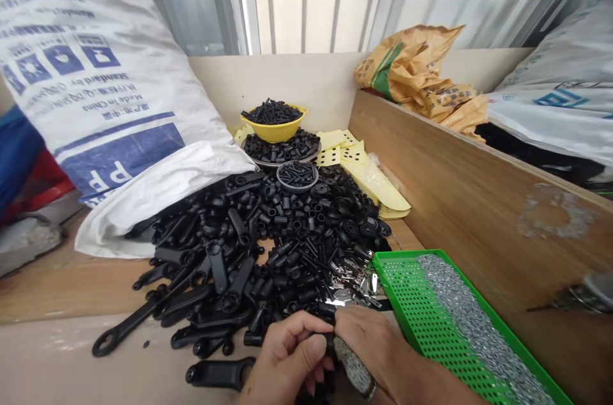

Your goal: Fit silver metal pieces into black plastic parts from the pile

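Note:
My left hand [287, 357] is closed in a pinch on a small black plastic part [329, 344], at the bottom middle of the head view. My right hand [376, 344] meets it from the right, its fingers curled and closed at the same part. What the right fingertips grip is hidden. A grey speckled covering [353, 370] shows at the right thumb; I cannot tell whether it is a wrap or something held. Just beyond the hands spreads a heap of black plastic parts [297, 220], with long-handled pieces [218, 267] on its left and shiny metal clips [354, 280] on its right.
Right of my hands lies a green perforated tray [407, 303] of small metal pieces [472, 309]. A yellow bowl [278, 130] and a small bowl [297, 188] hold black parts behind. A wooden board [460, 200] borders the right; a white sack [119, 73] leans left.

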Tool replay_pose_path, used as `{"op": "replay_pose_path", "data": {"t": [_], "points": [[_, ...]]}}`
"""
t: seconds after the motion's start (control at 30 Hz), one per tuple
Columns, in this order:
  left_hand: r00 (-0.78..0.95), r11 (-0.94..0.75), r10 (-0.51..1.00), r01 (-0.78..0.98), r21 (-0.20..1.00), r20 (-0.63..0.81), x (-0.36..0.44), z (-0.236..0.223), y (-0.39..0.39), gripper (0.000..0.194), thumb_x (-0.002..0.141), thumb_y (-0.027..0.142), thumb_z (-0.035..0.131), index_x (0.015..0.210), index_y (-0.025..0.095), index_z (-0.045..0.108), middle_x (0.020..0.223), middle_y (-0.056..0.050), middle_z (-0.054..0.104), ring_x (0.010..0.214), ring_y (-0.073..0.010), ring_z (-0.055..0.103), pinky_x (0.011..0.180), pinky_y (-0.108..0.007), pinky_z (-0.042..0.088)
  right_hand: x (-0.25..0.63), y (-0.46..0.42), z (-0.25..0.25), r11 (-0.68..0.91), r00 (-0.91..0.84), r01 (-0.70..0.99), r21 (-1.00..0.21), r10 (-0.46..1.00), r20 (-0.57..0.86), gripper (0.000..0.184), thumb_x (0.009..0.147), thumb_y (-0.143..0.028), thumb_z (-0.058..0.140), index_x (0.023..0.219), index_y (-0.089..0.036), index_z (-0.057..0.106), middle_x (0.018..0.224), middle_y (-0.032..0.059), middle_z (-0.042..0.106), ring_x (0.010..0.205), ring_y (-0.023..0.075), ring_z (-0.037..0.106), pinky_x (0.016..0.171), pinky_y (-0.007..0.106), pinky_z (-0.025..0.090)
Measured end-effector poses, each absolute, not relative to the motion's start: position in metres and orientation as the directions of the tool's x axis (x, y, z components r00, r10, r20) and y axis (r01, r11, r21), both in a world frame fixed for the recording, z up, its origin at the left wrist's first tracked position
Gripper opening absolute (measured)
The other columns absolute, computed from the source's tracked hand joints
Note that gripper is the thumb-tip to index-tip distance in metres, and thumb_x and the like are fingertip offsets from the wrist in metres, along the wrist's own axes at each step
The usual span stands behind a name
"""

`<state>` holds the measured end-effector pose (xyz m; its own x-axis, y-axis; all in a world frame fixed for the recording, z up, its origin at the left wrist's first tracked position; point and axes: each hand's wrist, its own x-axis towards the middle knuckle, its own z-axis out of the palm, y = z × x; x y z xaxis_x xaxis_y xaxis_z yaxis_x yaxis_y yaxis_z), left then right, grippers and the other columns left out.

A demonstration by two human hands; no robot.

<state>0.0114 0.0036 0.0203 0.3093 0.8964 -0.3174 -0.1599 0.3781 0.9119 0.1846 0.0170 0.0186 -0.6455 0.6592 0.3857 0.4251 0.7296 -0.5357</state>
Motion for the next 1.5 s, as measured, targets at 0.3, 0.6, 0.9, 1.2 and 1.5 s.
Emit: {"op": "replay_pose_path", "data": {"t": [0.3,0.6,0.9,1.2,1.5], "points": [[0.148,0.065,0.987,-0.019,0.998,-0.062,0.006,0.009,-0.007,0.029,0.076,0.044,0.068,0.092,0.02,0.072,0.069,-0.002,0.065,0.058,-0.0129,0.056,0.055,-0.021,0.048,0.185,0.0,0.035,0.327,-0.425,0.359,-0.874,0.891,0.159,0.037,0.093,-0.045,0.03,0.073,-0.022,0.052,0.072,0.003,0.058,0.069,0.0185,0.053,0.066,0.028,0.042],[0.366,-0.554,0.801,0.153,0.818,0.474,0.002,0.031,0.007,0.017,0.089,0.018,0.053,0.101,0.02,0.065,0.082,-0.005,0.069,0.074,-0.0158,0.066,0.067,-0.021,0.052,0.166,0.002,0.0,-0.316,-0.439,-0.179,-0.932,0.873,-0.211,0.037,0.081,-0.048,0.042,0.056,-0.021,0.038,0.048,-0.0057,0.034,0.045,0.0111,0.037,0.047,0.024,0.033],[0.217,-0.261,0.954,0.261,0.929,0.207,0.0,0.014,-0.008,0.02,0.086,0.036,0.057,0.095,0.023,0.07,0.08,-0.003,0.07,0.066,-0.0158,0.063,0.062,-0.022,0.051,0.185,-0.005,0.009,0.189,-0.366,0.289,-0.938,0.928,0.074,0.033,0.086,-0.049,0.044,0.068,-0.022,0.051,0.067,0.0017,0.052,0.072,0.0204,0.051,0.069,0.03,0.043],[0.388,-0.741,0.661,0.203,0.64,0.642,0.005,0.012,0.001,0.023,0.092,0.016,0.045,0.112,0.019,0.055,0.082,-0.008,0.064,0.071,-0.0177,0.058,0.064,-0.027,0.049,0.171,-0.006,0.016,0.019,-0.402,0.183,-0.983,0.914,-0.057,0.033,0.087,-0.041,0.034,0.062,-0.021,0.041,0.06,-0.0009,0.045,0.063,0.0165,0.047,0.061,0.028,0.039],[0.419,-0.673,0.721,0.236,0.7,0.552,-0.004,0.021,0.002,0.028,0.087,0.011,0.052,0.113,0.02,0.057,0.088,-0.007,0.067,0.077,-0.017,0.063,0.068,-0.023,0.052,0.171,0.006,0.022,0.331,-0.456,0.32,-0.888,0.875,0.161,0.028,0.089,-0.034,0.032,0.064,-0.023,0.027,0.058,-0.0038,0.037,0.053,0.0131,0.037,0.051,0.027,0.03]]}}
